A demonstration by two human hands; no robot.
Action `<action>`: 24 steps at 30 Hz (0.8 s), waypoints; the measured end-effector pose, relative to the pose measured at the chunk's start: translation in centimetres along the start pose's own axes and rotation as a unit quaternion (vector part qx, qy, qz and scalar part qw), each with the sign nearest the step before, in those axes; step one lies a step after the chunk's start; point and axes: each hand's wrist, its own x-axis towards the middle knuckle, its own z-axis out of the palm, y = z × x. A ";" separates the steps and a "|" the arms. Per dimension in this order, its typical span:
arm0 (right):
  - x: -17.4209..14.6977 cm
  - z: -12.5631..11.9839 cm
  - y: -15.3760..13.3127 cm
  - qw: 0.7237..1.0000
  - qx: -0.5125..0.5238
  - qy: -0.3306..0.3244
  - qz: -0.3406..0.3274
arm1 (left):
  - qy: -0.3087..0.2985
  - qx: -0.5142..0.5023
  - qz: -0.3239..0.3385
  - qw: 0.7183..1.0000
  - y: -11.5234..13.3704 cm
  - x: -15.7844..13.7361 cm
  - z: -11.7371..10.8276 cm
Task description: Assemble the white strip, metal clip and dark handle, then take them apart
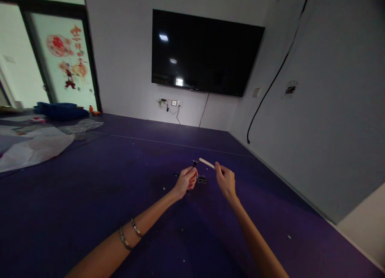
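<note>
My left hand (188, 179) is closed around the dark handle of a razor-like tool (195, 162), whose small T-shaped head sticks up above the fist. In my right hand (225, 179), the fingers pinch one end of a flat, pale wooden craft stick (207, 163). The stick's rounded free end points left, close to the tool's head; whether they touch I cannot tell. Just right of my left fist, a small dark object with shiny parts (202, 179) lies on the purple surface (144, 214). A thin dark piece (176, 174) shows left of that fist.
White plastic sheets (39, 148) and a dark blue cloth bundle (61, 110) lie at the far left. Small white scraps dot the surface. A television (204, 53) hangs on the back wall, and a black cable (270, 83) dangles along the right wall.
</note>
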 end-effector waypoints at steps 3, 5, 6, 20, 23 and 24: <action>-0.1 0.0 -0.3 1.000 0.006 0.000 0.000 | -0.037 -0.065 -0.033 0.997 0.2 -0.4 0.4; -0.2 -0.1 -0.3 1.000 0.003 -0.002 0.007 | -0.071 -0.109 -0.064 0.989 0.4 -0.7 0.5; -0.2 0.0 -0.3 1.000 0.005 -0.003 0.012 | -0.090 -0.130 -0.082 0.984 0.6 -0.8 0.6; -0.4 -0.2 -0.3 0.999 -0.023 0.024 -0.014 | -0.186 -0.260 -0.179 0.930 1.3 -1.1 0.5; -0.4 -0.1 -0.6 0.999 -0.019 0.027 -0.026 | -0.192 -0.265 -0.183 0.927 1.3 -1.1 0.5; -0.5 -0.1 -0.5 0.999 -0.019 0.027 -0.022 | -0.193 -0.265 -0.185 0.927 1.3 -1.1 0.5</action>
